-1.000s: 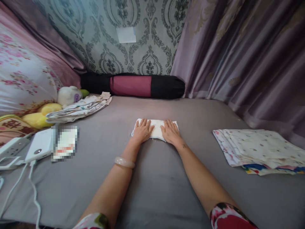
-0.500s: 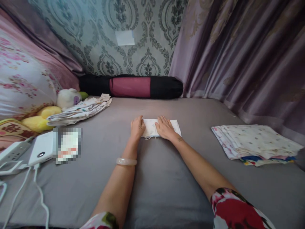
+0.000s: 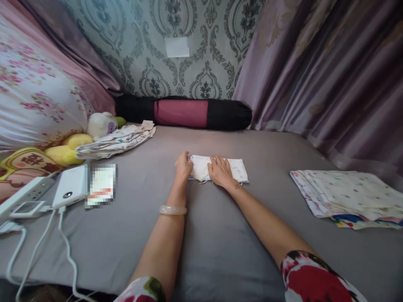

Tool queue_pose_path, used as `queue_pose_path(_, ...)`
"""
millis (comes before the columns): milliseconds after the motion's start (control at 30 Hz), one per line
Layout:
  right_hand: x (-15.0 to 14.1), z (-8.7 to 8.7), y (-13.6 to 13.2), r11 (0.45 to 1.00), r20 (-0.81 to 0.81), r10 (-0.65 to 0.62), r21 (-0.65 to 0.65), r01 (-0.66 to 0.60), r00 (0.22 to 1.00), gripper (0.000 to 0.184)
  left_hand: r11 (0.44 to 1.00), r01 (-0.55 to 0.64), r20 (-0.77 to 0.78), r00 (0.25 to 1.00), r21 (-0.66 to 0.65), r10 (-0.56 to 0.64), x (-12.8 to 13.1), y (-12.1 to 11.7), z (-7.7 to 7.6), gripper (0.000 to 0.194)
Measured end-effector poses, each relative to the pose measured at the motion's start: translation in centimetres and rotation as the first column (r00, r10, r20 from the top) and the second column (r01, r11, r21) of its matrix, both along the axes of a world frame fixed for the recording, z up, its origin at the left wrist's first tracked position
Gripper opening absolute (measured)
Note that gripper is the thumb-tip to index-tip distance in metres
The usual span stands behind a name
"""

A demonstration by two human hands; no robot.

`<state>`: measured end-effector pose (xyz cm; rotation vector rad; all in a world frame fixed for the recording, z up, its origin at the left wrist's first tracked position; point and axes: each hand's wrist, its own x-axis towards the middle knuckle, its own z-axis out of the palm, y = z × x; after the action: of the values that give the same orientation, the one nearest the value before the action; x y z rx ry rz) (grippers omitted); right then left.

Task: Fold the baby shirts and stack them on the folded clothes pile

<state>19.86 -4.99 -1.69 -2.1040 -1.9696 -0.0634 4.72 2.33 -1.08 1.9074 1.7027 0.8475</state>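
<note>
A small folded white cloth (image 3: 200, 164) with a faint print lies on the grey sheet in front of me, a thin string or tie showing at its near edge. Around its left end my left hand (image 3: 184, 165) is closed, thumb on the near side, gripping the edge; part of that end is hidden by the fingers. My right hand (image 3: 220, 170) lies flat on the middle of the cloth, fingers stretched forward, and the cloth's right end shows beyond it.
To the right sits a stack of folded printed cloths (image 3: 346, 193). On the left are more folded clothes (image 3: 119, 141), plush toys (image 3: 67, 149), a white power bank (image 3: 71, 186) with cables and a power strip (image 3: 30, 193). A black-and-maroon roll bag (image 3: 181, 113) lies along the wall.
My left hand has gone from lying flat to closing on the cloth's left end. The right hand has slid inward to its middle. The cloth's upper face now shows more print.
</note>
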Motion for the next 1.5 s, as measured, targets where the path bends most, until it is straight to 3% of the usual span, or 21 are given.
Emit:
queue_pose_path(267, -2.4, 0.9, 0.9, 0.999, 0.002, 0.044, -0.028, -0.044, 0.999, 0.052, 0.999, -0.011, 0.035, 0.999, -0.035, 0.012, -0.3, 0.0, 0.3, 0.046)
queue_pose_path(467, -5.0, 0.4, 2.2, 0.996, -0.040, 0.073, -0.057, -0.075, 0.997, 0.057, 0.998, -0.029, 0.043, 0.999, -0.052, 0.032, -0.6, 0.0, 0.6, 0.045)
queue_pose_path(700, -5.2, 0.0, 2.3, 0.996, -0.045, 0.054, -0.068, -0.057, 0.998, 0.057, 0.998, -0.035, 0.063, 0.997, -0.051, 0.039, -0.7, 0.0, 0.7, 0.045)
queue_pose_path(900, -5.5, 1.2, 2.1, 0.991, -0.049, 0.043, -0.123, -0.049, 0.998, 0.056, 0.998, -0.048, 0.099, 0.994, -0.029, 0.050, -0.8, 0.2, 0.4, 0.046)
queue_pose_path(1033, -6.6, 1.6, 2.3, 0.993, -0.046, 0.074, -0.087, -0.078, 0.996, 0.055, 0.998, -0.046, 0.123, 0.991, -0.032, 0.050, -0.9, 0.2, 0.3, 0.047)
queue_pose_path(1300, -8.0, 0.7, 2.7, 0.979, -0.029, 0.124, -0.158, -0.128, 0.992, 0.060, 0.998, -0.058, 0.149, 0.987, -0.032, 0.062, -0.9, 0.3, 0.2, 0.045)
queue_pose_path(1500, -7.9, 1.1, 2.6, 0.974, -0.058, 0.122, -0.185, -0.131, 0.991, 0.062, 0.998, -0.041, 0.145, 0.988, -0.038, 0.046, -0.7, 0.2, 0.3, 0.045)
